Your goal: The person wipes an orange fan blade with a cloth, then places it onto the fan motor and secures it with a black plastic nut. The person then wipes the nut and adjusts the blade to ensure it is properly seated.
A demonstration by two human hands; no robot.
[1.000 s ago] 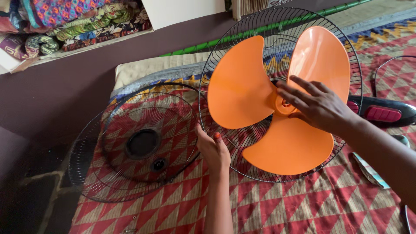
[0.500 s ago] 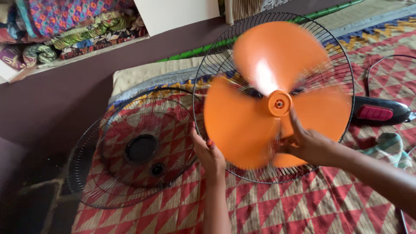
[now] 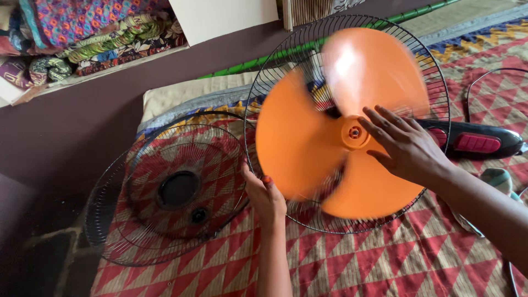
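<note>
An orange fan blade, blurred, sits inside a round black wire guard whose lower rim the left hand grips, the right hand spread beside the blade's hub, on a red patterned cloth.

Orange fan blade motion-blurred; prob. hides left hand's fingertips.

**One head camera, looking steeply down**

The only view comes from the person's head, tilted down and forward over a patterned mat. It sits close: the fan blade and both forearms fill the middle and lower frame. The upper edge reaches a dark floor and stacked fabrics beyond. No second view shares the scene.
</note>
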